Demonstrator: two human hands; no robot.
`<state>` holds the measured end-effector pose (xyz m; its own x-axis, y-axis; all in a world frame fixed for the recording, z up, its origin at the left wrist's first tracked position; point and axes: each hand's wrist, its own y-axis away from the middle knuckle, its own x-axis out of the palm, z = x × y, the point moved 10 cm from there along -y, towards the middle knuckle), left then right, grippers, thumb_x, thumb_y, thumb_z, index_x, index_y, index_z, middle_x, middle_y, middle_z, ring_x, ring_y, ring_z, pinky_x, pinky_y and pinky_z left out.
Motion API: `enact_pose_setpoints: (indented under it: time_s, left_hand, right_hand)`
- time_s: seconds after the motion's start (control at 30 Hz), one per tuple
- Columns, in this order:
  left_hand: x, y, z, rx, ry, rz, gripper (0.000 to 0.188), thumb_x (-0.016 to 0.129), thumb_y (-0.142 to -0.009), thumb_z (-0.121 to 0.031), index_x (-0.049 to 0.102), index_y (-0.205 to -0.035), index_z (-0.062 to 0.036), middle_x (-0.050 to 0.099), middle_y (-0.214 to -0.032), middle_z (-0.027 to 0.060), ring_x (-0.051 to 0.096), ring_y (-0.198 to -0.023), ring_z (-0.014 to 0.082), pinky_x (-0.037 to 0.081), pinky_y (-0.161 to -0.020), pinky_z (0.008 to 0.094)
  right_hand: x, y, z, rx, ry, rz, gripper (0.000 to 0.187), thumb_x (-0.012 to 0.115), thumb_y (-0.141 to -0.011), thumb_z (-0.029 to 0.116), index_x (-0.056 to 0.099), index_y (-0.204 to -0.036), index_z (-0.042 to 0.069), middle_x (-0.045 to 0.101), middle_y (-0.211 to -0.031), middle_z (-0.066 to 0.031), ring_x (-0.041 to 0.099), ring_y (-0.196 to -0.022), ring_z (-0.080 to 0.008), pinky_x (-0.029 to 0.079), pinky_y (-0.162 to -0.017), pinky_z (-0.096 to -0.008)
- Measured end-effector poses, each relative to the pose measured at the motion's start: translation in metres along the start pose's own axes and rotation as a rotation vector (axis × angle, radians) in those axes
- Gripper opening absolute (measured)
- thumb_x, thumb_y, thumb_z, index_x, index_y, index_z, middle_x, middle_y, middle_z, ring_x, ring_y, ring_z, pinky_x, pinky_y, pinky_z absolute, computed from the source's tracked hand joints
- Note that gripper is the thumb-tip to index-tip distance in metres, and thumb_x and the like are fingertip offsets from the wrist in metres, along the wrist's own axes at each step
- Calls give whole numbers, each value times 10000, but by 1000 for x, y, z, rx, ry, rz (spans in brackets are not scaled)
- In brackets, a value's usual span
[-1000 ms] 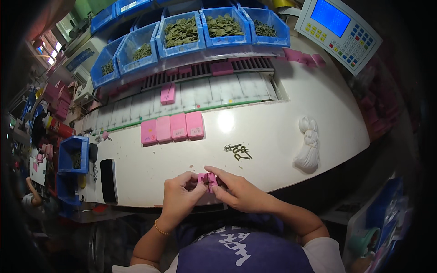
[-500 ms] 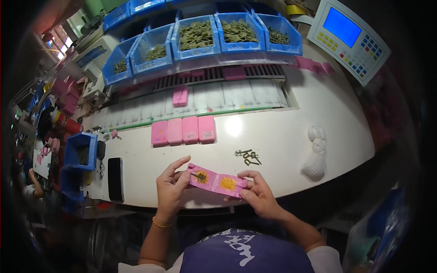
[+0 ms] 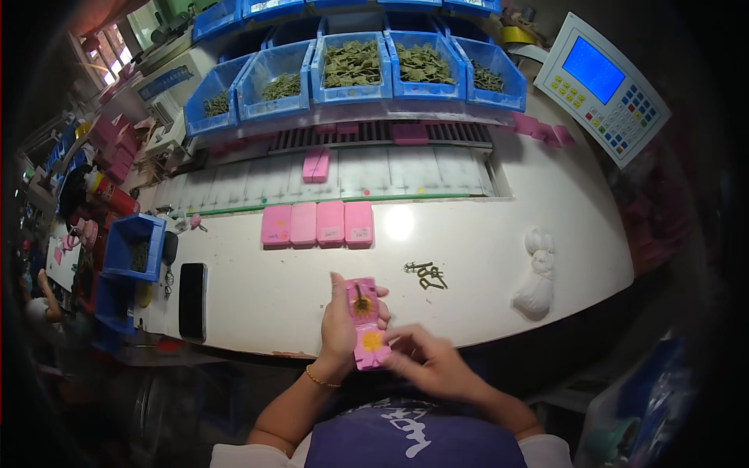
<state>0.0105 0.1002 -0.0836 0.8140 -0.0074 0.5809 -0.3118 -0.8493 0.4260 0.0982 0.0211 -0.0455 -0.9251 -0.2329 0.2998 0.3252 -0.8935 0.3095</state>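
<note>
My left hand (image 3: 339,331) is closed around an opened pink two-part mould (image 3: 374,355), its fingers wrapping behind the upper half. The mould stands lengthwise over the table's front edge, both inner faces showing yellow-stained middles. A dark green branched piece (image 3: 362,303) lies in the upper half. At the lower half's right edge, my right hand (image 3: 433,363) is smeared by motion; whether it grips the mould I cannot tell. Several small green pieces (image 3: 426,274) lie in a loose pile on the white table (image 3: 460,234), beyond my right hand.
Four-sided pink blocks (image 3: 330,223) stand in a row, with another block (image 3: 316,165) on the pale panel behind. Blue bins (image 3: 351,92) of green pieces line the back. A phone (image 3: 193,302) lies left; a white tied bundle (image 3: 534,292) and a control panel (image 3: 601,86) are right.
The mould has turned from crosswise to lengthwise and come nearer my body. My left hand has moved right and nearer with it. My right hand has shifted nearer to my body.
</note>
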Motion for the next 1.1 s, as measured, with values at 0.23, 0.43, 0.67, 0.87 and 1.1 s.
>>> enact_pose_setpoints:
  time_s: [0.23, 0.43, 0.67, 0.87, 1.1]
  left_hand:
    - [12, 5, -14, 68, -450, 44, 778, 248, -1017, -612, 635, -874, 48, 632, -687, 112, 605, -573, 151, 514, -559, 273]
    - [17, 2, -6, -96, -584, 113, 738, 289, -1030, -567, 653, -855, 51, 632, -688, 112, 626, -579, 163, 519, -533, 283]
    - [19, -17, 2, -215, -832, 232, 724, 314, -1025, -556, 651, -818, 50, 621, -646, 114, 633, -529, 181, 530, -504, 306]
    - [11, -22, -2, -252, -822, 217, 717, 304, -1021, -575, 633, -847, 38, 614, -660, 99, 635, -531, 180, 537, -506, 302]
    - [4, -20, -3, -354, -793, 166, 728, 275, -1013, -601, 612, -852, 23, 636, -640, 122, 627, -498, 191, 536, -487, 306]
  right_hand:
    - [4, -10, 119, -931, 1233, -256, 329, 714, -752, 84, 662, -1077, 87, 661, -1034, -60, 590, -854, -250, 503, -814, -352]
    - [-12, -20, 94, -832, 1175, -52, 258, 715, -797, 73, 647, -1046, 82, 636, -1069, -73, 615, -834, -273, 530, -715, -362]
    - [-25, -39, 71, -674, 1224, -83, 199, 653, -845, 115, 551, -979, 10, 565, -996, -138, 551, -907, -310, 497, -776, -383]
    - [-30, -40, 79, -752, 1136, -129, 163, 626, -857, 80, 518, -941, -8, 545, -1011, -166, 520, -966, -357, 453, -857, -414]
    - [-89, -59, 82, -574, 1358, -362, 238, 682, -841, 126, 587, -1014, -6, 588, -1081, -156, 529, -1009, -350, 426, -903, -420]
